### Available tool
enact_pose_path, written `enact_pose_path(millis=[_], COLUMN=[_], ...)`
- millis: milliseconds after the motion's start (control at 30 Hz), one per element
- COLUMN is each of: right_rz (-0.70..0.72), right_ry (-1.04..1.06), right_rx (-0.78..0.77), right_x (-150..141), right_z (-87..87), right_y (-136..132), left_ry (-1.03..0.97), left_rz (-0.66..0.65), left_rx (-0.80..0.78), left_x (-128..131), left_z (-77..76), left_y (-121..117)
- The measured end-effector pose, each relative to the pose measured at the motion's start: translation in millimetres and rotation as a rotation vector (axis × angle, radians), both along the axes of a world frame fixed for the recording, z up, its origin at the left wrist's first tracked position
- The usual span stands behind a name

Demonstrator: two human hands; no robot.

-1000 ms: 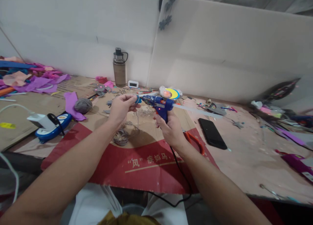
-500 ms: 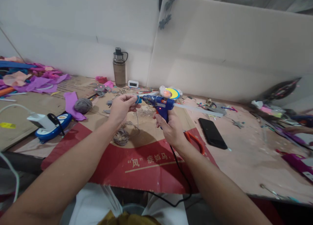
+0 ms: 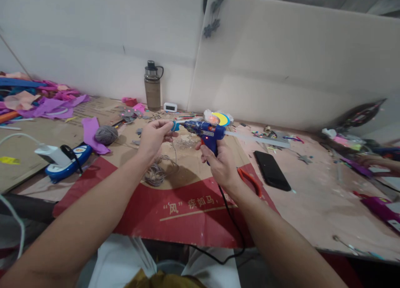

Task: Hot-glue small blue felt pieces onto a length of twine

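My right hand [image 3: 218,161] is wrapped round the grip of a blue glue gun [image 3: 208,133], whose red light is lit. A long translucent glue stick [image 3: 256,139] juts from its back end. Between the fingertips of my left hand [image 3: 156,138] is a small blue piece [image 3: 176,126], pinched just in front of the gun's nozzle; its exact shape is partly hidden. Grey yarn hangs below my left fingers towards a loose coil of grey yarn [image 3: 155,174] lying on the cardboard [image 3: 187,215].
Orange-handled scissors [image 3: 251,181] and a black phone [image 3: 271,170] lie to the right. A water bottle [image 3: 153,88] stands by the wall. At left are a grey yarn ball [image 3: 106,135], a blue power strip [image 3: 67,163] and purple scraps. Another person's hand [image 3: 378,162] shows at far right.
The glue gun has drawn back slightly to the right. The blue piece and my left fingertips have shifted a little left. At far right, the other person's hand has come further into view.
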State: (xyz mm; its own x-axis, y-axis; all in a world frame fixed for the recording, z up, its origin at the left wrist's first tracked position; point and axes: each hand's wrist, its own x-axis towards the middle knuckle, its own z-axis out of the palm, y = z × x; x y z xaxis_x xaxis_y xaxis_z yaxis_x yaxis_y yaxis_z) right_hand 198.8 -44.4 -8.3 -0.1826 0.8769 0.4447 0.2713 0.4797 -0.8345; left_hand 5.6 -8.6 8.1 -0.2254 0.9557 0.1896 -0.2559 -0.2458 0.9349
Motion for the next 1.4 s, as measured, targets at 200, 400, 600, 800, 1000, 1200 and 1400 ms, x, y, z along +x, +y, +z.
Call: enact_pose_path(millis=[200, 400, 600, 800, 1000, 1200, 1400], right_rz=[-0.052, -0.169, -0.330, -0.293, 0.110, -0.003, -0.063], right_ry=[0.309, 0.047, -0.477, -0.278, 0.285, 0.260, 0.176], right_rx=[-0.234, -0.469, -0.223, 0.119, -0.200, -0.076, 0.049], right_x=[9.0, 18.9, 29.6, 10.5, -43.2, -51.3, -48.9], right_z=[-11.1, -32.9, -26.6, 0.7, -0.2, 0.6, 2.9], right_y=[26.8, 68.9, 69.9, 41.0, 33.2, 33.0, 29.5], left_ry=[0.096, 0.573, 0.782, 0.890, 0.823, 0.667, 0.416], left_rz=[0.053, 0.282, 0.306, 0.277, 0.254, 0.229, 0.099], left_rx=[0.020, 0.248, 0.404, 0.447, 0.402, 0.280, 0.188], left_x=[0.5, 2.4, 1.3, 4.1, 5.0, 7.6, 11.8], left_z=[-1.8, 1.4, 1.3, -2.9, -3.2, -5.4, -4.4], left_y=[0.5, -8.0, -10.3, -11.8, -12.8, -11.4, -10.2])
